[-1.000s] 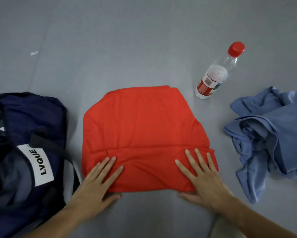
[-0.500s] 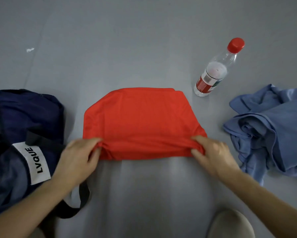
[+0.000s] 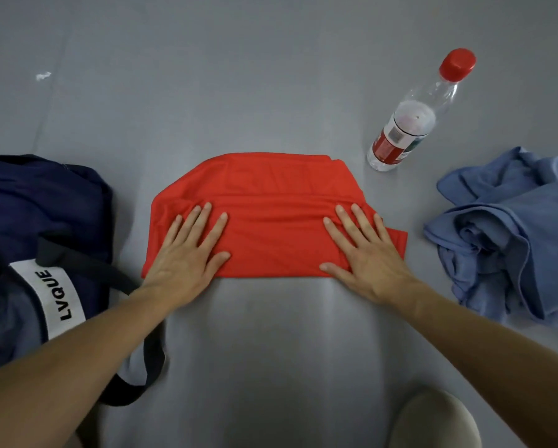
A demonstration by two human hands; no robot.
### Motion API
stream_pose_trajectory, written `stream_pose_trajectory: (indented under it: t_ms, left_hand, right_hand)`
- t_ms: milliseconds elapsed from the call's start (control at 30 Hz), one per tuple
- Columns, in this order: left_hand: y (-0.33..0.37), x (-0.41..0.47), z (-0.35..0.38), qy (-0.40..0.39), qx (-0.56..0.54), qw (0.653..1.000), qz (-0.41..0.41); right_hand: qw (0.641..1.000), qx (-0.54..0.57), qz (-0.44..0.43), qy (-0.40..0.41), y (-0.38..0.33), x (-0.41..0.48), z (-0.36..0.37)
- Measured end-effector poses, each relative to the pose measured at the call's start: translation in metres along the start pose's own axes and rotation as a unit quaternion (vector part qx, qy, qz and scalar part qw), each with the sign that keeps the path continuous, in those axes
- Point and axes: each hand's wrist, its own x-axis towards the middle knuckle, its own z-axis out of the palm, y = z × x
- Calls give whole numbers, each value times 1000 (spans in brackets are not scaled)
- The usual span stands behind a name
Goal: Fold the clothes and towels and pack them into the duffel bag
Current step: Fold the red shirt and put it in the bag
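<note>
A red garment (image 3: 271, 215) lies folded into a wide band on the grey floor in the middle of the view. My left hand (image 3: 187, 250) rests flat on its left end, fingers spread. My right hand (image 3: 364, 250) lies flat on its right end, fingers apart. Neither hand grips the cloth. A dark blue duffel bag (image 3: 29, 240) with a white LVQUE label sits at the left, its black strap trailing under my left forearm. A crumpled blue garment (image 3: 510, 234) lies unfolded at the right.
A clear plastic water bottle (image 3: 410, 124) with a red cap stands behind the red garment, to the right. A beige rounded shape, perhaps my knee (image 3: 432, 418), shows at the bottom edge. A small white scrap (image 3: 43, 76) lies far left on the floor.
Both hands pinched the near edge of the red garment, carried it away from me over the rest, and now press flat on the narrower fold.
</note>
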Motion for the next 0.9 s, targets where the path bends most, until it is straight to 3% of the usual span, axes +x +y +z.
stream_pose_trajectory:
  t_ms: [367,500,633,800,867,900]
  left_hand:
    - [-17,-87,9,-33,20,994,99]
    - [-5,-74,-8,35,-31,997,66]
    - [-1,-62,-39,71,-127,989,6]
    - [-34,-21,-82,-74,-165,983,-8]
    - [-40,3,-88,-55,-114,991,-47]
    - [-40,13,-87,-9,-80,995,-62]
  right_hand:
    - [996,9,-68,51,-4,-77,30]
    - [991,5,-70,113,-9,-71,13]
    - [971,151,-31,183,-14,-69,-10]
    - [958,280,58,-12,2,-39,-49]
    - [963,256,84,-22,10,-18,-58]
    - [970,224,95,-3,12,-8,-60]
